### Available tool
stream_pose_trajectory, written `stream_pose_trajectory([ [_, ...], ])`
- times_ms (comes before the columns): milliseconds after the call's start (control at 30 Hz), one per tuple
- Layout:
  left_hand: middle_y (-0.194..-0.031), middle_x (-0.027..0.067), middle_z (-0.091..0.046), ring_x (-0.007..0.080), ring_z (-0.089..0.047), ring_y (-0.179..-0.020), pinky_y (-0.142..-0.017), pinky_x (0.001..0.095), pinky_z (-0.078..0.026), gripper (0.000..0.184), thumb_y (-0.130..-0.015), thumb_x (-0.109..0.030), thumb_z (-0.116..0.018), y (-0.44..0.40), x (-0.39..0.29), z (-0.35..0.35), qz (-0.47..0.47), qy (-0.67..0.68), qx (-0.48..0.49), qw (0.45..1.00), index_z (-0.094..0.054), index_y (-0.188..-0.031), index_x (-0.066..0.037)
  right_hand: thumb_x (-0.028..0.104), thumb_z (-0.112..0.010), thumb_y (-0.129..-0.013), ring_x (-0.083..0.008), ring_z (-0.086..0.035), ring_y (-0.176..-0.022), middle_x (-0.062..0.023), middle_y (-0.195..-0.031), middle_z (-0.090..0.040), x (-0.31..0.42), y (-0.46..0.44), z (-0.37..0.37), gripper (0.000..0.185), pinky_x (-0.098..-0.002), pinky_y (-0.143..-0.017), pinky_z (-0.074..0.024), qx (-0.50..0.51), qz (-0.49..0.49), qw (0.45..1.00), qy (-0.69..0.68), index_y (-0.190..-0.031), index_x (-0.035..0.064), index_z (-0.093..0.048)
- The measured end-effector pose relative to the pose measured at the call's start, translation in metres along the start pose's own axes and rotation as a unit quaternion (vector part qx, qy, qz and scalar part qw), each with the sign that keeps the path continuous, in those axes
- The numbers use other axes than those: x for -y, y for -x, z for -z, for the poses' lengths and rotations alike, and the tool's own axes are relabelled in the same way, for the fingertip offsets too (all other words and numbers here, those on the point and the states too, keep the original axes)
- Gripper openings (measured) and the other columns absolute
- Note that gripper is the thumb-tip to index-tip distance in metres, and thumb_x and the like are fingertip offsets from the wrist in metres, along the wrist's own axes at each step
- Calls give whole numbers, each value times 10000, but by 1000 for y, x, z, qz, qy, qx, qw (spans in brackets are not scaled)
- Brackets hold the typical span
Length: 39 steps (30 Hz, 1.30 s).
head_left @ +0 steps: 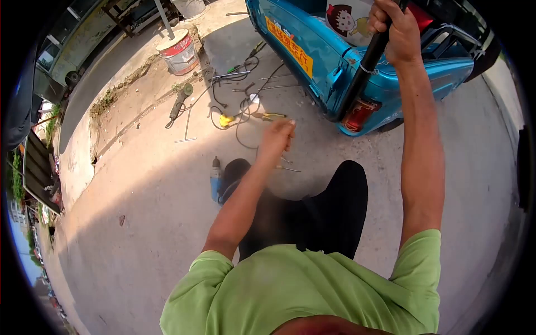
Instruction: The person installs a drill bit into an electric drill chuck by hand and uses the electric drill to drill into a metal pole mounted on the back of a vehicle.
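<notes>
My right hand (395, 28) is raised and wrapped around a black pole (368, 64) at the rear corner of a blue vehicle (329, 61). My left hand (277, 137) is in front of my knees with its fingers curled closed. Whether anything is inside them I cannot make out. On the ground just beyond it are yellow-handled pliers (273, 116), a yellow plug-like piece (225, 120) and a tangle of dark cable (241, 131). A blue power drill (215, 180) stands beside my left leg, partly hidden by it.
An angle grinder (180, 104) and a T-shaped metal rod (187, 131) lie farther left. Behind them stands a red and white bucket (178, 54) holding an upright pole. Several thin tools lie near the vehicle. A raised concrete edge (92, 139) runs along the left.
</notes>
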State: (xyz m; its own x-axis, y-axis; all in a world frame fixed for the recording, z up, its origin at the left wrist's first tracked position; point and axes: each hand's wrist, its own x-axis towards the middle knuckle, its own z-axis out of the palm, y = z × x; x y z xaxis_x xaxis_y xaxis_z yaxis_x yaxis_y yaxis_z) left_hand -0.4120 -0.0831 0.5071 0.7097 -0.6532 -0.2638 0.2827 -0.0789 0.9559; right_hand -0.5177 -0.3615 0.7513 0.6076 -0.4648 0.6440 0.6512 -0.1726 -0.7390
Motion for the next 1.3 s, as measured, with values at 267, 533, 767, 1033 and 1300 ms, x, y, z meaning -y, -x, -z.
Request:
stream_pose_trajectory([
  [267,-717,50,-595,190,-556,-558,-523,341,-469,106,-896,-130,-641,-23,264,37,290,3,-38,956,-624,-815,-64,238,-656,-976,-61,-441,-517,65,-619,-448,14,-4,-32,210,-231,-485,-393,-100,-17,995,-24,-836,115,-560],
  [533,-806,92,-728,302,-687,-822,-740,472,-526,132,-721,-209,-697,-41,397,73,-127,-767,139,614,-765,-767,-105,245,-607,-995,-66,-461,-528,59,-639,-468,18,-5,-21,208,-242,-495,-408,-42,6,999,5,-827,131,-562],
  [767,-935,130,-736,276,-692,-910,-767,428,-546,177,-758,-224,-675,-68,425,97,22,-556,131,820,-765,-833,-91,249,-569,-1006,-73,-483,-537,53,-650,-488,11,-1,-8,220,-253,-506,-426,-3,-22,1000,-15,-819,134,-577],
  [1033,-1126,233,-697,405,-691,-1049,-927,488,-557,253,-864,-186,-628,-60,338,68,181,-516,-7,837,-697,-1043,-21,254,-526,-1019,-80,-508,-546,46,-664,-511,10,-16,17,249,-265,-519,-447,81,-110,978,-156,-809,139,-594],
  [1300,-1386,107,-494,370,-606,-1184,-920,477,-568,366,-901,-101,-596,-137,357,94,-40,-593,46,803,-619,-1260,-171,265,-487,-1080,-32,-461,-524,98,-672,-424,13,-5,-18,232,-219,-511,-471,42,0,999,-32,-874,169,-529],
])
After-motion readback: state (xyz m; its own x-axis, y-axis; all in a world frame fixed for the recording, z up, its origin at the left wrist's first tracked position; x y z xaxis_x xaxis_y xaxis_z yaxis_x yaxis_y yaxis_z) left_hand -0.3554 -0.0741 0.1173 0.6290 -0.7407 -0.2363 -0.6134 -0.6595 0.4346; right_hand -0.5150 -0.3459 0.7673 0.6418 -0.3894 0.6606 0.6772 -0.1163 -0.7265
